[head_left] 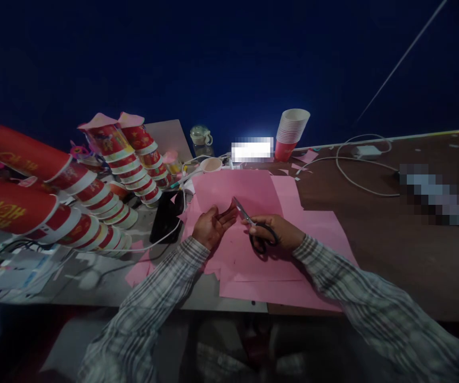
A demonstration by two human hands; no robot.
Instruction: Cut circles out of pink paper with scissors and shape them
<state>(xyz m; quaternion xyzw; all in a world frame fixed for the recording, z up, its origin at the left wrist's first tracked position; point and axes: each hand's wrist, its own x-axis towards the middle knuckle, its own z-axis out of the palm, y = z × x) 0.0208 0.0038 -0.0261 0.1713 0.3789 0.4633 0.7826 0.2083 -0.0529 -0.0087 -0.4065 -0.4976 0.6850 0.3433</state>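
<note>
My right hand grips a pair of scissors with black handles. Their metal blades look almost closed and point up and left. To the left, my left hand is turned partly palm up, its fingers stretched toward the blade tips. I make out nothing held in it, though pink paper lies right behind and beneath the fingers. Both hands are over several overlapping sheets of pink paper. A darker pink area shows just beyond the blades.
Leaning stacks of red and white paper cups crowd the left side. A dark phone and a white cable lie beside my left arm. At the back are a lidded jar and another cup stack. A white adapter sits right.
</note>
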